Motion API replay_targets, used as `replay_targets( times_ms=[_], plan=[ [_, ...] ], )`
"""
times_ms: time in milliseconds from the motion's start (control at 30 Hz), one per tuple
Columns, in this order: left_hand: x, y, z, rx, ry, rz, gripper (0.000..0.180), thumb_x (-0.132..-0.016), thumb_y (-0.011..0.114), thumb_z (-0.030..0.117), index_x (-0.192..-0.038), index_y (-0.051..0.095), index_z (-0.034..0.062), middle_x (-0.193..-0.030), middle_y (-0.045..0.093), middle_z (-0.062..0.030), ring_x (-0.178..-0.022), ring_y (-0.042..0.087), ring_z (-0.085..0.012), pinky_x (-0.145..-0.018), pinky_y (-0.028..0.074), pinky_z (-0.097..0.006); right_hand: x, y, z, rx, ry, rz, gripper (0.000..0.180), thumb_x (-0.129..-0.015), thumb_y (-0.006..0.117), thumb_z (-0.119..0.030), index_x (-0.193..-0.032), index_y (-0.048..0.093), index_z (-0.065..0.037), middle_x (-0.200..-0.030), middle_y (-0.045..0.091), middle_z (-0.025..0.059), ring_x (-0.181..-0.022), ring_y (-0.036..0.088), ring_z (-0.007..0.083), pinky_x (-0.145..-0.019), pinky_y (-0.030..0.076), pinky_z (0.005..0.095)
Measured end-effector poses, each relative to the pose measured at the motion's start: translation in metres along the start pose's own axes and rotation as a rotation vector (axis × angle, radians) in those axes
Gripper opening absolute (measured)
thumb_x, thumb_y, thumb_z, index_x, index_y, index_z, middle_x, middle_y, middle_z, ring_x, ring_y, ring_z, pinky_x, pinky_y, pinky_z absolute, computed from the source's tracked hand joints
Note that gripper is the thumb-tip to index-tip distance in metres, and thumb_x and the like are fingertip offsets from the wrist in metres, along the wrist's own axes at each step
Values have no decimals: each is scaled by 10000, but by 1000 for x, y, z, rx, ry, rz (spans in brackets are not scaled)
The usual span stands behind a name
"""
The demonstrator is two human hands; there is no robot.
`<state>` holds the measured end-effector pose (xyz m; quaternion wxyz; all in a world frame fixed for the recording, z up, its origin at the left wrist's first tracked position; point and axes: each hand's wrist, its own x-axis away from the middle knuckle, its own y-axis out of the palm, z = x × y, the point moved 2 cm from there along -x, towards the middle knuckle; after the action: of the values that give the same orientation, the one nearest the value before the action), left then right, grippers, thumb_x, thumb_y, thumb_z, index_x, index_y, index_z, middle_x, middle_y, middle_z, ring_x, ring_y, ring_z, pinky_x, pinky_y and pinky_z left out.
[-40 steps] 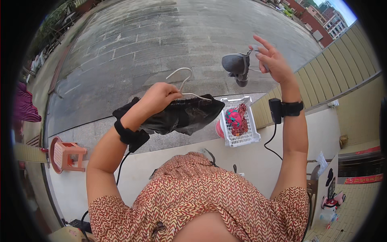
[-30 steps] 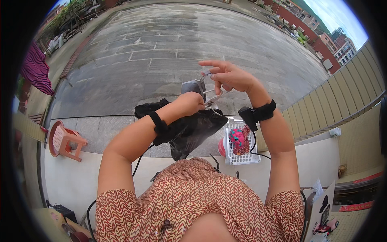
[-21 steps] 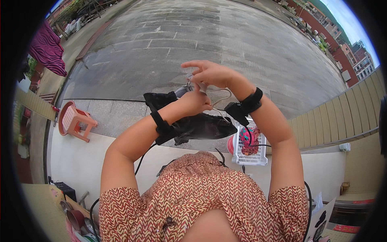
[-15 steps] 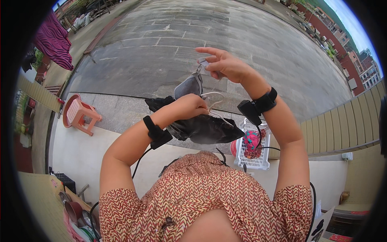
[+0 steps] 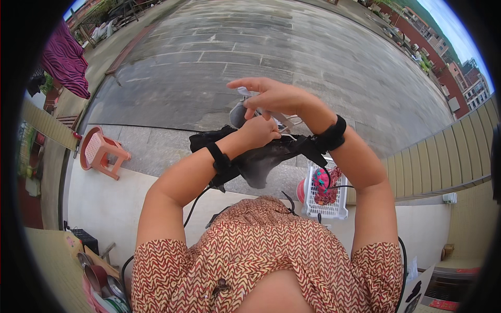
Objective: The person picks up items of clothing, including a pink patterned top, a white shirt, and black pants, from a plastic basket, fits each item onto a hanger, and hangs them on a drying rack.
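Note:
In front of my waist hangs a dark, partly sheer black cloth. My left hand is closed at its upper edge, and a thin white cord or wire comes out beside the fingers. Just beyond that hand is a grey cup-shaped fabric piece, partly hidden by my right hand. A small whitish bit shows above the grey piece. My right hand reaches over the left one with fingers apart, its index finger stretched leftward. Any contact between its lower fingers and the grey piece cannot be made out.
To the left, a pink plastic stool stands by a round basin. A white plastic basket with bright pink and red cloth is at the right. Beyond lies a paved yard. Pans are at lower left.
My right hand has come down and left, nearer the left hand, and its pinch on a small whitish tag has loosened. The left hand has shifted slightly right and up with the black cloth.

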<state>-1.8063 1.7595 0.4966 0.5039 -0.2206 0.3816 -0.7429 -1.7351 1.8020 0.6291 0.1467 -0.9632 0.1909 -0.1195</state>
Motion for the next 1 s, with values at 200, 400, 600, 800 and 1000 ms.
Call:
replay_targets(
  times_ms=[200, 400, 600, 800, 1000],
  plan=[
    [12, -3, 11, 55, 17, 11, 245, -774, 614, 285, -800, 670, 48, -793, 631, -128, -805, 585, -295, -749, 448, -381, 2, -3, 31, -208, 119, 61, 535, -808, 513, -104, -1325, 380, -78, -1049, 515, 202, -784, 629, 177, -597, 517, 269],
    [27, -26, 15, 102, -32, -16, 320, -805, 614, 330, -779, 651, 14, -608, 577, -137, -552, 529, -281, -549, 414, -364, 22, -55, 23, 400, 190, 125, 461, -851, 543, -213, -1283, 437, -95, -1046, 590, 117, -813, 602, 164, -674, 495, 291],
    [44, -71, -15, 244, -111, 181, 289, -793, 667, 238, -702, 554, -12, -587, 429, 20, -554, 390, -82, -507, 324, -244, 75, -57, 71, 86, 241, 234, 442, -849, 539, -257, -1237, 482, -53, -1014, 599, 114, -806, 613, 179, -646, 497, 283],
    [64, -119, -32, 381, 8, 412, 251, -795, 643, 181, -649, 538, 6, -666, 429, -2, -633, 410, -106, -586, 323, -242, 101, -12, 149, -127, 373, 168, 426, -855, 541, -245, -1229, 486, -47, -1027, 582, 84, -783, 593, 148, -632, 500, 290],
    [67, -172, -25, 201, 141, 359, 207, -795, 517, 149, -648, 435, 29, -670, 365, 6, -664, 352, -107, -609, 274, -243, 69, 27, 181, -224, 357, 205, 426, -843, 553, -226, -1224, 490, -47, -1058, 584, 73, -819, 585, 135, -647, 485, 265]
  ],
)
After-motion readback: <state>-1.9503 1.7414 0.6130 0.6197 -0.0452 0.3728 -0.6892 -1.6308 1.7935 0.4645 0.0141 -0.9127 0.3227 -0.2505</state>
